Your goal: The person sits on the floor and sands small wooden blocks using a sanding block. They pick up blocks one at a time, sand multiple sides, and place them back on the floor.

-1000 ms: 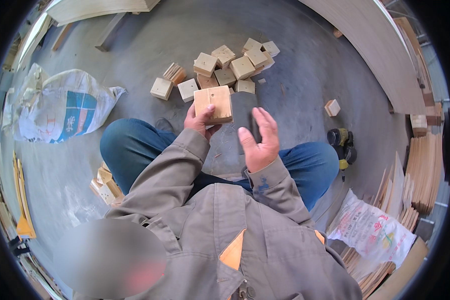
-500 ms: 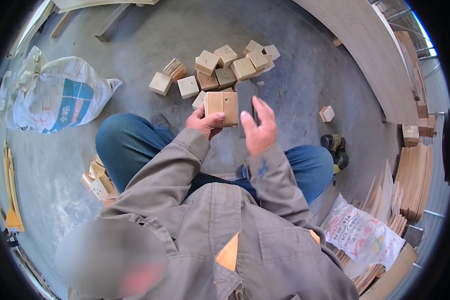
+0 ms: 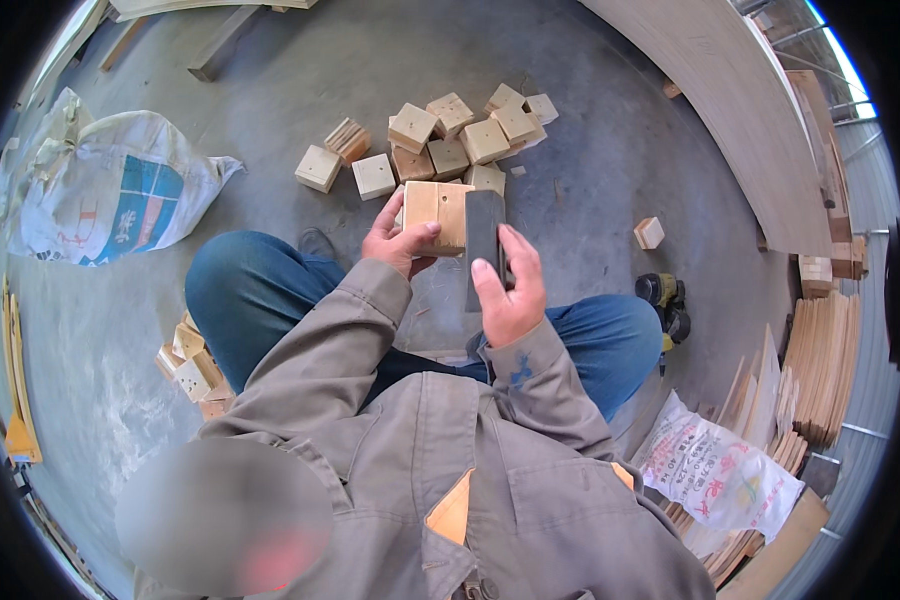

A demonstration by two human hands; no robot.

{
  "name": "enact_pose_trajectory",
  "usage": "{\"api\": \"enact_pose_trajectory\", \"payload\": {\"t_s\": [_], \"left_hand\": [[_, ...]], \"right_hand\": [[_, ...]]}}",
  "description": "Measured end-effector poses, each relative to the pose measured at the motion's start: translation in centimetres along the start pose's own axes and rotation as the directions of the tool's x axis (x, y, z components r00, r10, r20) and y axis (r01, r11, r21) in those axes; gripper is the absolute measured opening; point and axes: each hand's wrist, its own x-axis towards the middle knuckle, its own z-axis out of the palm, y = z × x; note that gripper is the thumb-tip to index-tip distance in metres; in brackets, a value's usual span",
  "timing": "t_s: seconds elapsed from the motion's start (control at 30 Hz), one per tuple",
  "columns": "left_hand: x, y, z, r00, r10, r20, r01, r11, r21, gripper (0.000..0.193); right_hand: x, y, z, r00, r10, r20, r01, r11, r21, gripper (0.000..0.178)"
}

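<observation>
In front of my knees, my left hand grips a pale wooden block with a small hole in its top, thumb on the near side. My right hand holds a long dark grey sanding block between thumb and fingers. Its flat face lies along the right side of the wooden block, reaching nearer to me than the block does. Just beyond my hands, several similar wooden blocks lie in a loose pile on the floor, some stacked.
A white sack lies at the left, and more blocks sit beside my left knee. Past my right knee are a yellow and black power tool and a lone block. Stacked boards and a printed sack line the right.
My right hand has drawn the sanding block toward me along the wooden block's side. My left hand still holds the wooden block in nearly the same place.
</observation>
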Motion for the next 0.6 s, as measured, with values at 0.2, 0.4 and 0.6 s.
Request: {"api": "enact_pose_trajectory", "payload": {"t_s": [0.2,0.4,0.6], "left_hand": [[-0.6,-0.4,0.6,0.992,-0.01,0.126,0.014,0.999,-0.034,0.087],[0.5,0.7,-0.3,0.997,0.066,0.033,-0.06,0.986,-0.157,0.068],[-0.8,0.2,0.2,0.984,-0.031,0.174,0.046,0.996,-0.083,0.068]], "right_hand": [[6.3,3.1,0.6,0.923,0.383,0.02,-0.365,0.862,0.351,0.05],[-0.9,-0.3,0.3,0.984,0.152,0.096,-0.171,0.959,0.227,0.054],[3.6,1.7,0.6,0.996,0.043,-0.08,-0.033,0.992,0.123,0.05]]}}
